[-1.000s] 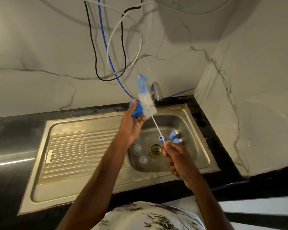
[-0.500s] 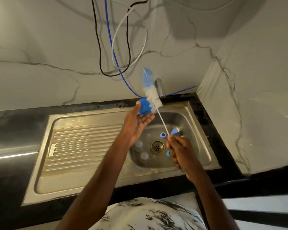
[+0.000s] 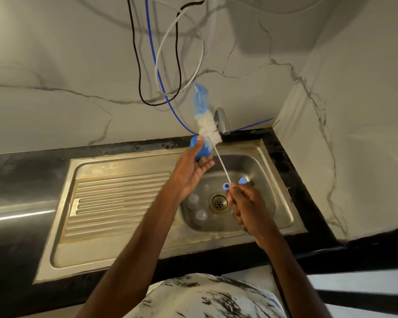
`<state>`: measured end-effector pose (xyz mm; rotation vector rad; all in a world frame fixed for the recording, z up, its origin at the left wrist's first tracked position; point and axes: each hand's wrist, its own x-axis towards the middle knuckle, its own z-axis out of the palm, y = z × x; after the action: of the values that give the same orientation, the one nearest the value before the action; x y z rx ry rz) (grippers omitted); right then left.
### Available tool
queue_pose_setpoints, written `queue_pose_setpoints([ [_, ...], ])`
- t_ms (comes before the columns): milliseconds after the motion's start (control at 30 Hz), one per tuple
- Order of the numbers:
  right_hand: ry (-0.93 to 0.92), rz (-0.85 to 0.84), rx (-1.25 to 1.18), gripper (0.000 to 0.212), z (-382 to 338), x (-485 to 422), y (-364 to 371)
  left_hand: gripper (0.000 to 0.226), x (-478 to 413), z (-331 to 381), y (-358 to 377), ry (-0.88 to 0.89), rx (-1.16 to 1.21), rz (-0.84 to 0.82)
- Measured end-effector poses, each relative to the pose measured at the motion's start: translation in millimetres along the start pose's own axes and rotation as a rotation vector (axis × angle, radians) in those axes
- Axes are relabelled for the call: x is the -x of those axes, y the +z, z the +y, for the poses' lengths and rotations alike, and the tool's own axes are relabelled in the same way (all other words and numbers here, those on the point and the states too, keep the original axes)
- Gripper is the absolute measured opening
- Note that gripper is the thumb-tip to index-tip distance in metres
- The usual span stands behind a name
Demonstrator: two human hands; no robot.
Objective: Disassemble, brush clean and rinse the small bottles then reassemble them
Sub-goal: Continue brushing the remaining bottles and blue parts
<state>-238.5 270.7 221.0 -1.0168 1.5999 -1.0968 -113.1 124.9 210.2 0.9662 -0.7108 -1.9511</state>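
Your left hand (image 3: 191, 171) pinches a blue cap (image 3: 197, 149) mid-frame above the sink (image 3: 124, 161). Your right hand (image 3: 246, 207) grips the brush (image 3: 208, 127) by its wire stem, bristles just beside the cap. Clear bottles (image 3: 193, 199) lie left of the drain (image 3: 218, 201).

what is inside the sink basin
In the sink basin lie clear bottles beside the drain and blue caps beyond it. The right hand, gripping the brush, hides whatever lies beneath it.

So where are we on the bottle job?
Done: bottles apart, clear bodies and loose blue caps lying in the sink. In hand: left hand grips a blue cap, right hand holds the brush against it. Left: rinse and reassembly; none looks capped.
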Motion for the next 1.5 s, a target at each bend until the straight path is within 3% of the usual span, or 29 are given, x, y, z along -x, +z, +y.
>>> queue_pose_setpoints([
  [100,0.042,-0.041,-0.008,0.045,14.4,15.8,1.4,0.060,-5.6,4.5,-11.0,0.028,0.071,0.042],
  [300,0.007,0.016,-0.032,0.037,1.2,-2.5,0.3,0.033,-9.9,-4.9,-14.6,0.026,-0.059,0.027],
  [467,0.044,-0.031,-0.025,0.038,19.9,14.6,4.6,0.036,-17.3,-3.9,-26.9,0.081,-0.010,0.011],
  [667,-0.014,0.098,0.070,0.042,15.1,-14.8,2.1,0.034,-12.0,-15.0,-12.8,0.060,-0.085,-0.099],
  [833,-0.020,0.022,0.157,0.043,35.5,5.9,2.1,0.050,-20.3,-4.0,-21.9,0.058,0.069,0.058],
  [1033,-0.046,0.104,0.128,0.042,18.9,-16.7,0.5,0.023,-11.6,-11.4,-4.5,0.046,-0.176,-0.044],
  [1200,-0.016,0.069,0.174,0.041,42.8,2.9,0.3,0.034,-14.8,3.2,-22.1,0.067,-0.080,-0.030],
  [1367,-0.037,0.111,0.141,0.042,26.7,-9.7,-1.0,0.030,-11.7,-4.5,-13.4,0.056,-0.061,0.018],
  [1500,-0.018,0.029,0.108,0.042,35.5,9.8,3.4,0.053,-17.0,0.5,-18.8,0.069,0.051,0.082],
])
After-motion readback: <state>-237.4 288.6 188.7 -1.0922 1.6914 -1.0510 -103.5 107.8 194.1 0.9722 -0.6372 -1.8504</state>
